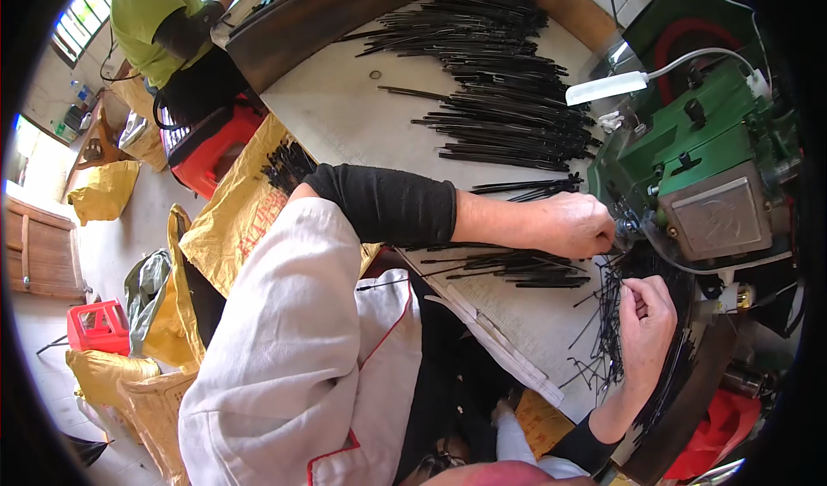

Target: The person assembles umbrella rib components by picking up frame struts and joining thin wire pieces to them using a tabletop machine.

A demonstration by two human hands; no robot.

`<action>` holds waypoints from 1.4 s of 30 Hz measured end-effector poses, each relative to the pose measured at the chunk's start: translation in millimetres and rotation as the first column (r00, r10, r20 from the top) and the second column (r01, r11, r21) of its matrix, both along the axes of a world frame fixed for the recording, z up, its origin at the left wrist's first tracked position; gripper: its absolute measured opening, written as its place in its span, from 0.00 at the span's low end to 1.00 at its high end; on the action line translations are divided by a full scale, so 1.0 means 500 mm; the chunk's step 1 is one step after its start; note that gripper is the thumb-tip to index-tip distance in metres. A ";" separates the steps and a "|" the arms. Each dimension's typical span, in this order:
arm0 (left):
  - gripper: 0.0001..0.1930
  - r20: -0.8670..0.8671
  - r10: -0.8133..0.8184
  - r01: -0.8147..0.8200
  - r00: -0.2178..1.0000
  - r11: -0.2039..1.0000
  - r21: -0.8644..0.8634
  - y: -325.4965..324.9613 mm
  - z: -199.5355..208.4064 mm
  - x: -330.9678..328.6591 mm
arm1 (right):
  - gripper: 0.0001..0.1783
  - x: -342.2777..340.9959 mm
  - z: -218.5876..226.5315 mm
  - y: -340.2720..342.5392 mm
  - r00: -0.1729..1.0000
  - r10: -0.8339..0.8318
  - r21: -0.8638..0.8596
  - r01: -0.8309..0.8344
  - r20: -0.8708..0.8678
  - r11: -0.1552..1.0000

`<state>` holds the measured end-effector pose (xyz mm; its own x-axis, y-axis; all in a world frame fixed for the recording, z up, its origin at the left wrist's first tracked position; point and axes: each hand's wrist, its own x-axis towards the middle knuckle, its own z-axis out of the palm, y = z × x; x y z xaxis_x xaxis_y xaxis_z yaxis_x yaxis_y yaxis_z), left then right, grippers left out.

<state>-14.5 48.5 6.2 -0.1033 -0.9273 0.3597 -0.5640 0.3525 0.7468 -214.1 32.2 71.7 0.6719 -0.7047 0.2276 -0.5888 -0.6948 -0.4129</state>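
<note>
At the front of the green bench machine, my left hand is closed, its fingertips right beside the metal working part. Whatever those fingers may hold is hidden. Lower down and to the right, my right hand has thumb and fingers pressed together above a loose tangle of thin black rods. I cannot make out what is in that pinch. Long piles of similar black rods cover the far side of the pale worktop. A smaller bunch of black rods lies below my left forearm.
A white lamp on a bent neck hangs over the worktop, which has a raised wooden edge. Yellow sacks and a red stool stand to the left. Far left, a person in a yellow-green shirt works.
</note>
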 end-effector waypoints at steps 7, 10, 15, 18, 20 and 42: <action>0.09 -0.084 -0.155 0.165 0.984 0.979 0.123 0.004 -0.006 -0.006 | 0.02 0.006 -0.040 -0.018 0.923 -0.103 0.302 -0.015 0.372 0.953; 0.10 -0.136 -0.174 0.204 0.975 0.945 0.255 0.007 0.000 -0.003 | 0.06 0.030 -0.062 -0.022 0.837 -0.178 0.442 -0.084 0.518 0.893; 0.13 -0.349 -0.084 0.239 0.933 0.871 0.430 -0.021 0.003 0.011 | 0.04 0.017 -0.053 -0.044 0.739 -0.249 0.382 -0.012 0.626 0.924; 0.15 -0.396 -0.071 0.244 0.916 0.881 0.407 -0.027 -0.004 0.014 | 0.04 0.000 -0.095 -0.083 0.812 -0.284 0.372 0.089 0.509 0.924; 0.16 -0.495 -0.069 0.316 0.866 0.844 0.434 -0.029 -0.010 0.015 | 0.05 -0.003 -0.130 -0.095 0.877 -0.284 0.352 0.143 0.389 0.925; 0.16 -0.566 0.019 0.297 0.824 0.837 0.460 -0.031 -0.008 0.020 | 0.08 0.011 -0.115 -0.071 0.912 -0.213 0.669 -0.085 0.351 0.738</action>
<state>-4.5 33.1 2.3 -0.1874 -0.9747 -0.1222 0.0000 -0.1244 0.9922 -208.4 -3.4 14.4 0.5809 -0.8094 -0.0865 -0.3118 -0.1231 -0.9422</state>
